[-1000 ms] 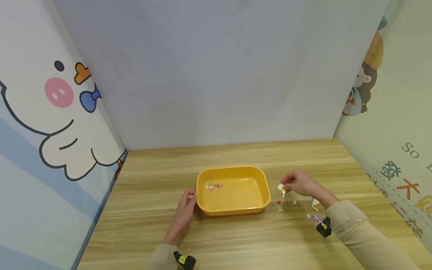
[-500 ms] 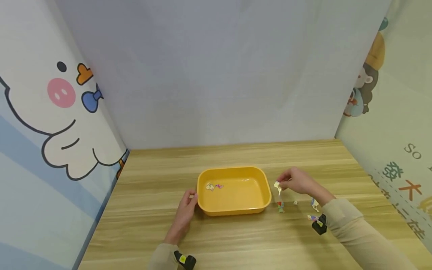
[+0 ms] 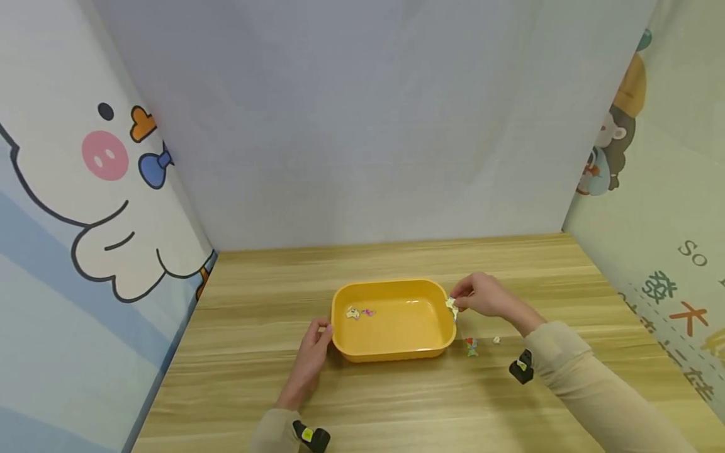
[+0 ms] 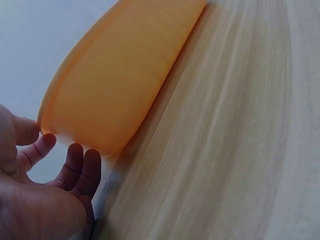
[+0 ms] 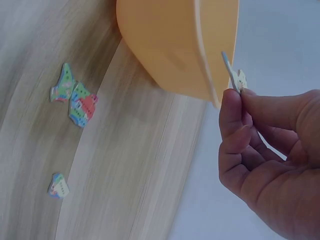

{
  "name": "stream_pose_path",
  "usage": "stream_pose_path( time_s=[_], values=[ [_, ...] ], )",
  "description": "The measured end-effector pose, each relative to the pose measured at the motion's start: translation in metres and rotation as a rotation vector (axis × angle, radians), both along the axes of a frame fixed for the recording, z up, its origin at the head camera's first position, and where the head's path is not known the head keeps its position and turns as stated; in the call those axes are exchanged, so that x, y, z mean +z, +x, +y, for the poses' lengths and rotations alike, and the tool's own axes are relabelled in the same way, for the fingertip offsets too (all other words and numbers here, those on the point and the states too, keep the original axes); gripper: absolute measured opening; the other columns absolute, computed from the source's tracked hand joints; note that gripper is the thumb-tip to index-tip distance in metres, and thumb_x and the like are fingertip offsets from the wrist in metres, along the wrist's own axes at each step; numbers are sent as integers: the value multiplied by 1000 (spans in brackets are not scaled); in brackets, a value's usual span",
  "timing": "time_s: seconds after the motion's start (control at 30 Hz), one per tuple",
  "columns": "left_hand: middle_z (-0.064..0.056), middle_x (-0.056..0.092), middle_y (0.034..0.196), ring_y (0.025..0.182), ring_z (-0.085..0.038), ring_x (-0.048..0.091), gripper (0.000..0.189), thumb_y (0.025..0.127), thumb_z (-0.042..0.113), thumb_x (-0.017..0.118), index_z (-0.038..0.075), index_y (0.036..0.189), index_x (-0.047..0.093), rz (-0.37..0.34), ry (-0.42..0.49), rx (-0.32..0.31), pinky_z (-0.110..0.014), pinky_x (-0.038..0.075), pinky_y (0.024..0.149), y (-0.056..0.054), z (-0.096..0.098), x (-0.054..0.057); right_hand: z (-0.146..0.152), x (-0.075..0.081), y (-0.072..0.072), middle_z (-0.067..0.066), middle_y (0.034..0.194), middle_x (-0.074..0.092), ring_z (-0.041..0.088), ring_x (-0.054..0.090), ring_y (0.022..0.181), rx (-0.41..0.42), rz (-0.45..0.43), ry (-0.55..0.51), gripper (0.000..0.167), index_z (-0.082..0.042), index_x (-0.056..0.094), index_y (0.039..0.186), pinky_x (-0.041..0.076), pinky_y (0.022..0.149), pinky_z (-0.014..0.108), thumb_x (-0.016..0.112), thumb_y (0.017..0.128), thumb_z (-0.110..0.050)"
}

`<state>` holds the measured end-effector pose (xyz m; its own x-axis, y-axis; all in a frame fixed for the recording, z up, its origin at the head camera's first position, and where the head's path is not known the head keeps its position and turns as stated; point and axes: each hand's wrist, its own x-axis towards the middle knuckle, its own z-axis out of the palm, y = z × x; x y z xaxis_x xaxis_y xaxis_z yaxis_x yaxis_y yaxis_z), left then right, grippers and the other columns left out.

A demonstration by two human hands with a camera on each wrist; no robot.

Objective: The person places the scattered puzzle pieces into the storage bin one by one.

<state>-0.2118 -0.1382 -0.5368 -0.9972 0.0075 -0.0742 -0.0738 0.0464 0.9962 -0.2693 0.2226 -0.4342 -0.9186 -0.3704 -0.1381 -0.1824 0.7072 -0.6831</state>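
A yellow plastic tray (image 3: 391, 330) stands in the middle of the table. My left hand (image 3: 313, 349) holds its left end; in the left wrist view, thumb and index finger meet at the rim while the other fingers are curled below. My right hand (image 3: 481, 294) pinches a thin, pale, irregular puzzle piece (image 3: 452, 306) between thumb and index finger, over the tray's right rim. That piece shows a blue edge in the right wrist view. Inside the tray, toward the left, lie a pale puzzle piece (image 3: 353, 313) and a pink-purple one (image 3: 368, 312).
Red-and-green printed puzzle pieces (image 3: 472, 347) lie on the wooden table (image 3: 396, 402) right of the tray, with a small whitish piece (image 3: 496, 340) beyond them. A grey backdrop (image 3: 362, 138) rises behind the table, with cartoon-printed panels at both sides.
My right hand has moved left with the pale puzzle piece, from beside the tray to over its right rim. Its forearm now hides two pieces farther right. The left hand stays put.
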Motion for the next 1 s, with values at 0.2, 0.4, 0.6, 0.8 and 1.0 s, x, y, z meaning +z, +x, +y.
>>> stream_pose_path(
  time_s=[0.2, 0.4, 0.6, 0.8, 1.0],
  values=[
    [-13, 50, 89, 81, -25, 48, 24, 103, 19, 44, -3, 111, 46, -2, -15, -4, -34, 38, 71, 0, 0, 1, -12, 3, -2, 6, 84, 67, 29, 66, 78, -4, -6, 5, 11, 4, 67, 97, 52, 69, 36, 64, 88, -1],
    [-14, 51, 90, 84, -29, 50, 24, 103, 19, 43, -4, 111, 46, 6, -6, -4, -36, 39, 74, 0, 0, 1, -23, 5, -6, 7, 83, 66, 25, 65, 75, 8, -1, 7, 10, 5, 67, 96, 51, 67, 34, 63, 88, -1],
    [-13, 50, 89, 83, -28, 49, 24, 103, 19, 43, -4, 111, 46, 1, -9, -1, -35, 38, 73, 1, 0, 0, -35, 2, -8, 7, 81, 65, 21, 64, 71, 21, -9, 7, 8, 5, 67, 94, 51, 65, 33, 63, 88, 1],
    [-13, 51, 88, 83, -30, 50, 24, 103, 18, 44, -4, 110, 46, 16, -4, 0, -35, 38, 72, 2, 1, 1, -48, -3, -9, 5, 80, 65, 22, 64, 72, 6, -12, 45, 6, 2, 68, 92, 51, 64, 32, 64, 88, 0],
    [-10, 49, 86, 82, -28, 49, 22, 103, 18, 44, -3, 110, 47, 9, 2, -2, -35, 38, 72, 2, 0, 1, -59, -12, -10, 3, 77, 65, 17, 62, 68, 40, 16, 74, 5, 0, 69, 89, 50, 62, 31, 65, 87, 2]
  ],
)
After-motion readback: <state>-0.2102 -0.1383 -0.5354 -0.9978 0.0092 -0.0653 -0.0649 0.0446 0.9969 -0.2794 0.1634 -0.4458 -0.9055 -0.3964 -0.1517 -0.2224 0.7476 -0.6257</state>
